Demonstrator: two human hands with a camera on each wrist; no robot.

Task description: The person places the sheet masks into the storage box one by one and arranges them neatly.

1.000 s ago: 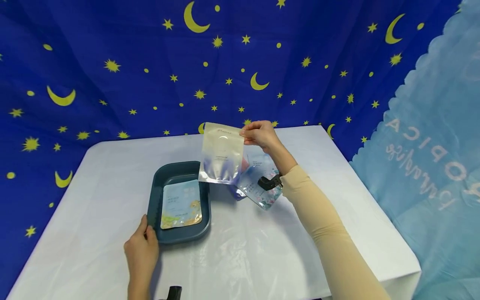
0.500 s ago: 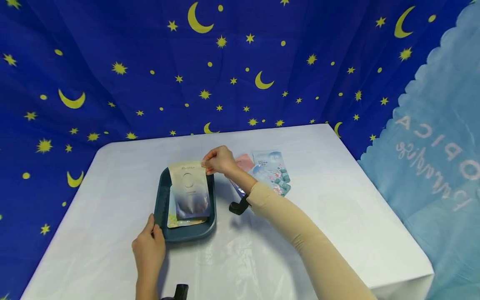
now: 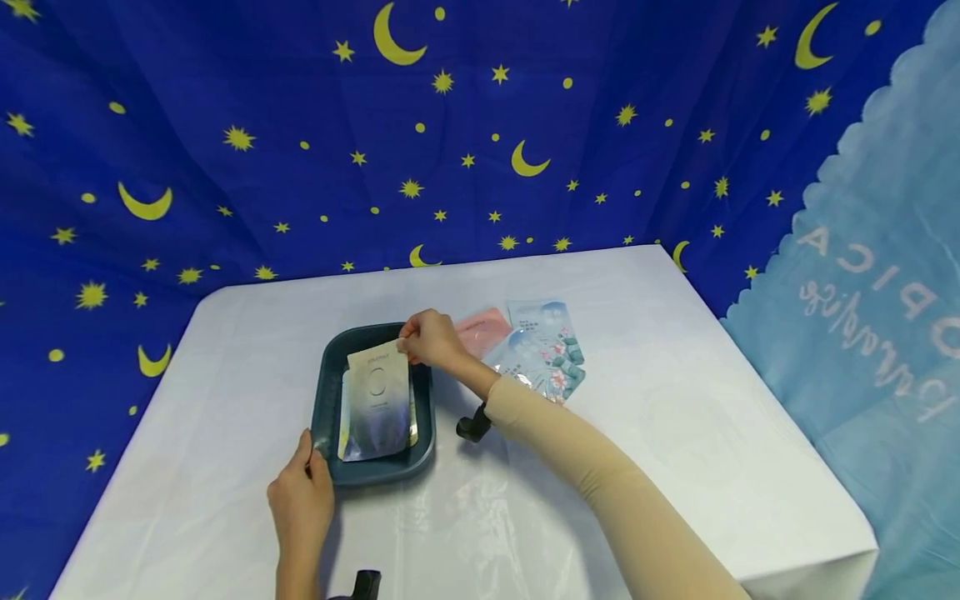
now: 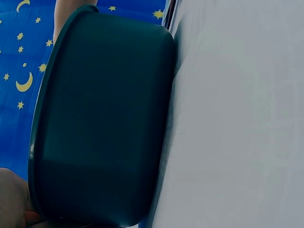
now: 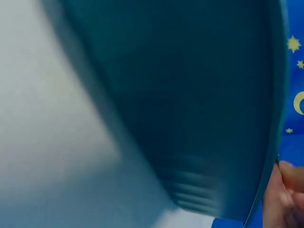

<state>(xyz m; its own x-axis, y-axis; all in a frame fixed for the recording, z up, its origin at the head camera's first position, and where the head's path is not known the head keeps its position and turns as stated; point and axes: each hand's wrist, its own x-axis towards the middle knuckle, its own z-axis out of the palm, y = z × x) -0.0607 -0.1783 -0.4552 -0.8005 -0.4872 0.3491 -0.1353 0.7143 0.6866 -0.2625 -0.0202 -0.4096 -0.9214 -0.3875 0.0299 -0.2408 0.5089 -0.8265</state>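
Observation:
A dark teal plastic basin [image 3: 324, 400] stands on the white table. My left hand [image 3: 302, 498] grips its near-left rim, thumb on top; in the left wrist view the basin's outer wall [image 4: 104, 118] fills the middle. A cream-to-purple sachet [image 3: 378, 400] is inside the basin, over a light blue sachet [image 3: 344, 421] that shows only at its edges. My right hand [image 3: 435, 340] pinches the cream sachet's upper right corner above the far right rim. In the right wrist view the fingers [image 5: 275, 197] show beside the rim.
Right of the basin lie a pink sachet [image 3: 482, 330] and overlapping blue floral sachets [image 3: 547, 350], partly behind my right forearm. A blue moon-and-star curtain [image 3: 300, 100] hangs behind the table [image 3: 675, 467]. A light blue cloth [image 3: 885, 350] hangs at the right.
My right hand has carried the cream-to-purple sachet leftward from above the other sachets and lowered it into the basin. The left hand keeps its grip on the rim.

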